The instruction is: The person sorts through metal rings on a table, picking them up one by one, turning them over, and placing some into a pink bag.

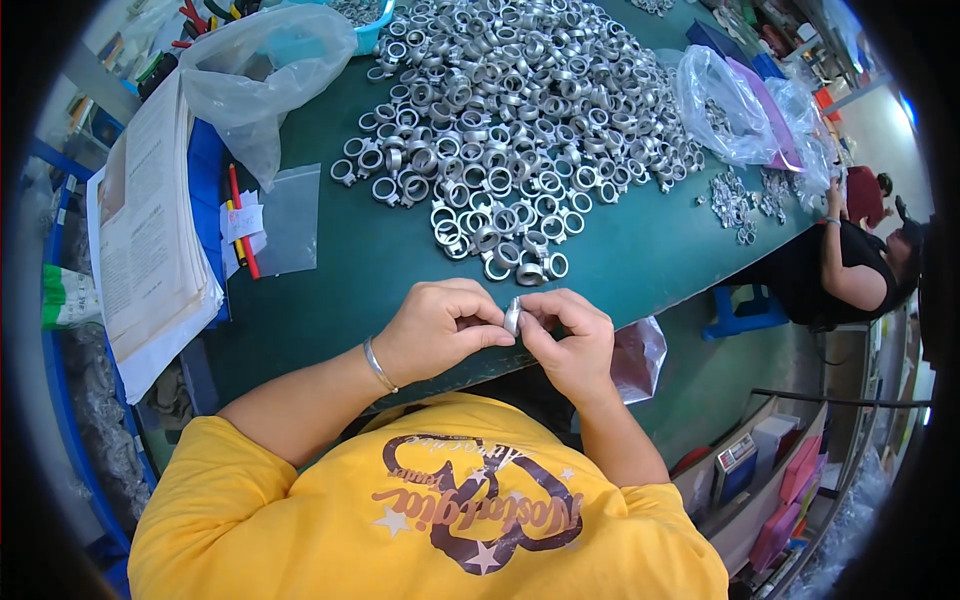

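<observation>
A silver metal ring (513, 317) is pinched between my two hands at the table's near edge. My left hand (445, 325), with a bangle at the wrist, grips its left side with thumb and forefinger. On the other side, the fingertips of my right hand (568, 335) close on the same ring. Just beyond my hands starts a large heap of similar metal rings (520, 110), many with a small lug on the rim. The nearest loose rings lie a little way past my fingertips. My fingers hide part of the ring I hold.
The green table (320, 330) carries a paper stack (150, 220), red and yellow pens (243, 225), a clear bag (262, 85) and a flat plastic bag (295, 220) on the left. Right of the heap are a parts bag (725, 110) and small metal pieces (735, 203). A co-worker (860, 260) sits at right.
</observation>
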The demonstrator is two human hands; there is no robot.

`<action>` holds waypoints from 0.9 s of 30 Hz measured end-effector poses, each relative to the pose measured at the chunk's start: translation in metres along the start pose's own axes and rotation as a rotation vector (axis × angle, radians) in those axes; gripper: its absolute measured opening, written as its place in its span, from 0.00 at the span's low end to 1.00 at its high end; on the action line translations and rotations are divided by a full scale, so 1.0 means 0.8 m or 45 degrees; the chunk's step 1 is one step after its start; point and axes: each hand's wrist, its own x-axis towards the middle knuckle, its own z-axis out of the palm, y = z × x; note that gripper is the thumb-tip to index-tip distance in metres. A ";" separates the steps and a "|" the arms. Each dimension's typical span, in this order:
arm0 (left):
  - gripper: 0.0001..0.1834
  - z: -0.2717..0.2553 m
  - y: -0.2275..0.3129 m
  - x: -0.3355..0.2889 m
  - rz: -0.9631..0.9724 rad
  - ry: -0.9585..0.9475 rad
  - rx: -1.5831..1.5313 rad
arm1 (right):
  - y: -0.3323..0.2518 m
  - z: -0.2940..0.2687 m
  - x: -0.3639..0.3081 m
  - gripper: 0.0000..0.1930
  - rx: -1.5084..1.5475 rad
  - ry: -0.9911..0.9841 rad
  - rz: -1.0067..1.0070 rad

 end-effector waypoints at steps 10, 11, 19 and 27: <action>0.07 0.001 -0.001 0.001 -0.616 -0.102 -0.870 | -0.002 -0.006 -0.009 0.08 0.490 0.023 0.172; 0.07 0.001 -0.001 0.001 -0.624 -0.100 -0.883 | -0.002 -0.006 -0.010 0.09 0.511 0.031 0.170; 0.07 -0.003 0.002 0.000 -0.695 -0.118 -0.852 | -0.002 -0.001 -0.015 0.08 0.612 0.047 0.199; 0.05 0.008 0.004 -0.007 -0.583 -0.039 -0.709 | 0.010 -0.030 0.014 0.06 0.645 -0.310 0.712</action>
